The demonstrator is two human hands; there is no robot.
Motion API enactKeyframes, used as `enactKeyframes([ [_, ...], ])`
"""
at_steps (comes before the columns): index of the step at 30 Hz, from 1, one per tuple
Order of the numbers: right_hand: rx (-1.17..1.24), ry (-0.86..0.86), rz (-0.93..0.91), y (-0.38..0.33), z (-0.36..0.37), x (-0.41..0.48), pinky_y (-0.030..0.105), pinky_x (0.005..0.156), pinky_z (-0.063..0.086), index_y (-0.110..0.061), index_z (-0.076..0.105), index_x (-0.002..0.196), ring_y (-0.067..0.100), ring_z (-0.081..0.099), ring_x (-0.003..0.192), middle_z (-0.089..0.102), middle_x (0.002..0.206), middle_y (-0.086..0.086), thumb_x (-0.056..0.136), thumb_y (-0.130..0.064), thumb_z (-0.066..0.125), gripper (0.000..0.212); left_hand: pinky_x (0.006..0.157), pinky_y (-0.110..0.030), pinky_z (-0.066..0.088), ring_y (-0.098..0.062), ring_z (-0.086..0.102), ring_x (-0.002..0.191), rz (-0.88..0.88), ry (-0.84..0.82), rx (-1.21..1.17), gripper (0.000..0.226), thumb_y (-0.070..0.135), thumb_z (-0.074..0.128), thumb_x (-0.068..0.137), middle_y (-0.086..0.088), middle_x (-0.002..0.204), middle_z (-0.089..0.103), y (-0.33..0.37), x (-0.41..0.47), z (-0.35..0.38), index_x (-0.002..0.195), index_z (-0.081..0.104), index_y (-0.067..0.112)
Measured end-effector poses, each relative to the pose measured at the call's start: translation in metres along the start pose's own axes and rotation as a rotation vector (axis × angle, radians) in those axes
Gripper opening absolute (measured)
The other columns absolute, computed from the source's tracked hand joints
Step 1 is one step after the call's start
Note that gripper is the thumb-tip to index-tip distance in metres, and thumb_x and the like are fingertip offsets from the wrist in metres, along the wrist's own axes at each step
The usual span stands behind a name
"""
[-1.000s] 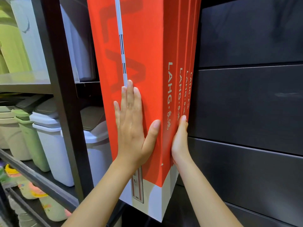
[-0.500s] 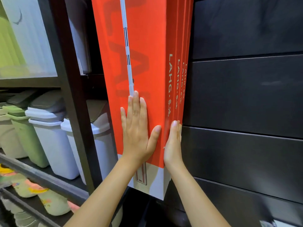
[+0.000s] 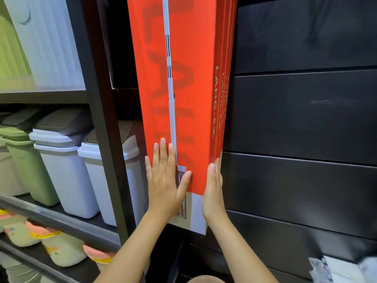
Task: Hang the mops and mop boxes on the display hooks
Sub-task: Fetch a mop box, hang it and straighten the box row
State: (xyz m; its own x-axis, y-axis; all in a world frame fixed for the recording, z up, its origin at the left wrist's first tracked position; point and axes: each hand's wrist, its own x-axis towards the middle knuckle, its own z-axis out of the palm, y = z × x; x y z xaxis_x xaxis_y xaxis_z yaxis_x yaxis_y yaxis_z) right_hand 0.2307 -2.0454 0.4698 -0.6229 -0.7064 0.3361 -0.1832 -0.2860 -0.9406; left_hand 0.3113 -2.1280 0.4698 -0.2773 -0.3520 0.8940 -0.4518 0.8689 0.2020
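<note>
Several tall red mop boxes (image 3: 183, 88) marked LAHG hang side by side against the dark slat wall, their tops and the hooks out of view. The front box shows a printed white mop and has a white bottom band. My left hand (image 3: 166, 180) lies flat, fingers spread, on the front face near the bottom. My right hand (image 3: 213, 193) presses flat against the right edge of the stack, by the spines. Neither hand grips anything.
A dark slat wall (image 3: 302, 123) fills the right side. A black shelf post (image 3: 98, 123) stands left of the boxes. White and green lidded bins (image 3: 65, 172) sit on the left shelf, with slippers (image 3: 61, 248) on the shelf below.
Both hands have slid down the boxes toward the white bottom band. The camera view has shifted, so the stack looks closer and more upright.
</note>
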Motion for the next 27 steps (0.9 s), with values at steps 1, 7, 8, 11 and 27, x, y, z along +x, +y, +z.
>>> enactKeyframes([
  [1, -0.022, 0.0, -0.004, 0.001, 0.001, -0.003, 0.051, 0.123, 0.015, -0.046, -0.004, 0.153, 0.005, 0.004, 0.151, 0.006, 0.162, -0.02, 0.062, -0.1, 0.016, 0.108, 0.121, -0.042, -0.009, -0.022, -0.006, 0.151, -0.016, -0.005, -0.006, 0.074, 0.056, 0.025, 0.099, 0.006, 0.163, -0.012, -0.002, -0.004, 0.0, 0.154, 0.002, 0.012],
  [7, -0.062, 0.008, 0.022, 0.008, 0.002, -0.007, 0.052, 0.12, 0.025, -0.044, 0.001, 0.154, 0.011, 0.018, 0.149, 0.017, 0.16, -0.014, 0.063, -0.099, 0.025, 0.109, 0.119, -0.054, -0.004, -0.018, -0.011, 0.15, -0.154, -0.057, -0.119, 0.076, 0.056, 0.033, 0.096, 0.004, 0.163, -0.013, -0.011, -0.021, -0.002, 0.153, -0.009, 0.029],
  [8, -0.052, 0.015, 0.034, 0.01, 0.002, -0.007, 0.052, 0.12, 0.025, -0.043, 0.004, 0.154, 0.011, 0.019, 0.149, 0.02, 0.16, -0.013, 0.063, -0.1, 0.025, 0.109, 0.119, -0.056, -0.003, -0.017, -0.013, 0.15, -0.182, -0.063, -0.143, 0.077, 0.057, 0.033, 0.095, 0.005, 0.163, -0.014, -0.011, -0.023, -0.003, 0.152, -0.012, 0.034],
  [11, -0.025, 0.016, 0.063, 0.015, 0.002, -0.008, 0.053, 0.118, 0.028, -0.044, 0.01, 0.153, 0.013, 0.025, 0.147, 0.028, 0.157, -0.013, 0.064, -0.099, 0.028, 0.106, 0.119, -0.06, -0.001, -0.014, -0.018, 0.149, -0.261, -0.093, -0.193, 0.077, 0.062, 0.031, 0.093, 0.012, 0.16, -0.022, -0.011, -0.027, -0.003, 0.147, -0.021, 0.044],
  [27, 0.025, -0.027, 0.293, 0.036, 0.0, -0.04, 0.053, 0.118, 0.028, -0.038, 0.025, 0.152, 0.018, 0.035, 0.143, 0.036, 0.156, -0.006, 0.053, -0.105, 0.028, 0.119, 0.12, -0.049, -0.003, -0.012, -0.017, 0.149, -0.241, -0.329, -0.083, 0.078, 0.068, 0.023, 0.092, 0.007, 0.162, -0.018, -0.008, -0.083, -0.016, 0.152, -0.009, 0.03],
])
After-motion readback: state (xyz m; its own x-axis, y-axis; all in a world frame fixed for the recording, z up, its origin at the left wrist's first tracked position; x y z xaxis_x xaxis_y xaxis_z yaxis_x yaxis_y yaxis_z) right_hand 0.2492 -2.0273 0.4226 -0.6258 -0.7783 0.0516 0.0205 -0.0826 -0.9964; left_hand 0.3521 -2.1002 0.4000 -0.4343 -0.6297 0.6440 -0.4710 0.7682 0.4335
